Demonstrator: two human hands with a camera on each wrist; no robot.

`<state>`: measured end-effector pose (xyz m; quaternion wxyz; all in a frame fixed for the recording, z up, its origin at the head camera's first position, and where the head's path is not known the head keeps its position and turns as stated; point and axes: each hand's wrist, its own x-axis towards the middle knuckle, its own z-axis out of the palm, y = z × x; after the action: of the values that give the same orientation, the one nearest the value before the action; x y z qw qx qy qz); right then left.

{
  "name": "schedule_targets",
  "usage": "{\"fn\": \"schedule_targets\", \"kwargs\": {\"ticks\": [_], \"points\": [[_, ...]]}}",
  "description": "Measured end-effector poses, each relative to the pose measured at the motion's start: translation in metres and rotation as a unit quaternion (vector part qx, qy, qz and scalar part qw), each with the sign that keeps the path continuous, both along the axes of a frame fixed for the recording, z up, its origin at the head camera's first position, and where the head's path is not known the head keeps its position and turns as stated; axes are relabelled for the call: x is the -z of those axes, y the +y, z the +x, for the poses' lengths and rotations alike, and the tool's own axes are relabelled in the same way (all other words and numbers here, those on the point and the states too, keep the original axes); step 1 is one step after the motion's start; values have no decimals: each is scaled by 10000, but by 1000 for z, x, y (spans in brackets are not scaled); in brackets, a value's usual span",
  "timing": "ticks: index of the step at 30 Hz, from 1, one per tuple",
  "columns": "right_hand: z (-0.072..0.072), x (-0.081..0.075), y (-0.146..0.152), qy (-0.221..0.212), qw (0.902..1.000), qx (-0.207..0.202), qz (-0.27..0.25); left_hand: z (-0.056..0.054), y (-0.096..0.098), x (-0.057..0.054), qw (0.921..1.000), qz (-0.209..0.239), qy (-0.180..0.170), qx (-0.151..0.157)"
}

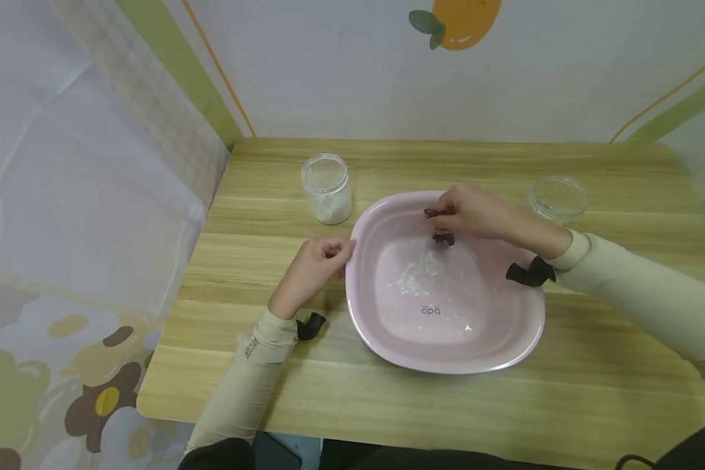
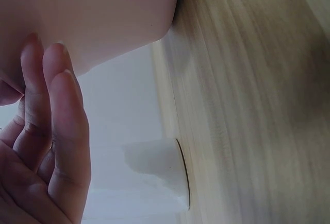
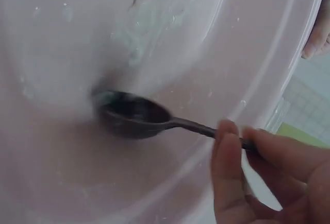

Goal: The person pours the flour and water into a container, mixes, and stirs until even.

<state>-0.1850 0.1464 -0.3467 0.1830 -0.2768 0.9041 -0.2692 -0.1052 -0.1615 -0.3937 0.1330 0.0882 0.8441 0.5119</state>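
Right hand: The right hand [image 1: 476, 212] pinches a dark spoon [image 3: 134, 116] by its thin handle, between thumb and fingers, its forearm crossing the basin's right side.
Spoon: Held inside the pink basin [image 1: 505, 333], near the far wall, its bowl blurred in the wrist view; whether it touches the basin, one cannot tell.
Left hand: The left hand [image 1: 314, 271] grips the basin's left rim with thumb and bent fingers, fingertips up against the outer wall.
Basin floor: A wet white patch [image 1: 417, 274] lies left of center, pink surface showing between it and the right wall.
Left jar: A clear jar [image 1: 327, 179], partly filled with white contents, stands beyond the left hand, a narrow gap from the rim.
Right jar: Another clear jar [image 1: 558, 198] stands behind the right wrist, partly hidden.
Table edges: Wood separates the basin from every edge of the table [image 1: 194, 365], with wide margins left and right.
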Motion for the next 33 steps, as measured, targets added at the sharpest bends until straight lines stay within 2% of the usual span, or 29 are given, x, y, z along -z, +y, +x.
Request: {"fn": "schedule_targets", "kwargs": {"ticks": [3, 6, 10, 12, 15, 19, 20, 23, 27, 28, 33], "points": [[3, -2, 1, -135, 9997, -93, 188, 0, 0, 0, 10000, 7, 15, 1], [8, -4, -1, -574, 9976, -300, 249, 0, 0, -1, 10000, -3, 36, 23], [14, 0, -5, -993, 9934, -574, 33, 0, 0, 0, 10000, -18, 36, 22], [14, 3, -6, -949, 9936, -592, -149, 0, 0, -1, 10000, -26, 29, 12], [12, 5, -6, -656, 9960, -456, -401, 1, 1, -1, 10000, -11, 4, -16], [8, 3, -3, -71, 9995, -146, -263, 1, 2, -1, 9999, 90, -62, -41], [7, 1, -2, -34, 9997, -124, -204, 1, 2, -1, 9999, 125, -84, -43], [7, -1, 0, -320, 9991, -272, 15, 1, 2, -1, 9998, 149, -108, -34], [10, -2, -3, -901, 9944, -545, -94, 1, 2, -1, 9999, 119, -72, -48], [11, -1, -4, -947, 9938, -551, -167, 1, 2, -1, 9999, 119, -62, -52], [11, 2, -5, -644, 9965, -270, -461, 1, 1, -2, 9999, 141, -63, -48]]}}
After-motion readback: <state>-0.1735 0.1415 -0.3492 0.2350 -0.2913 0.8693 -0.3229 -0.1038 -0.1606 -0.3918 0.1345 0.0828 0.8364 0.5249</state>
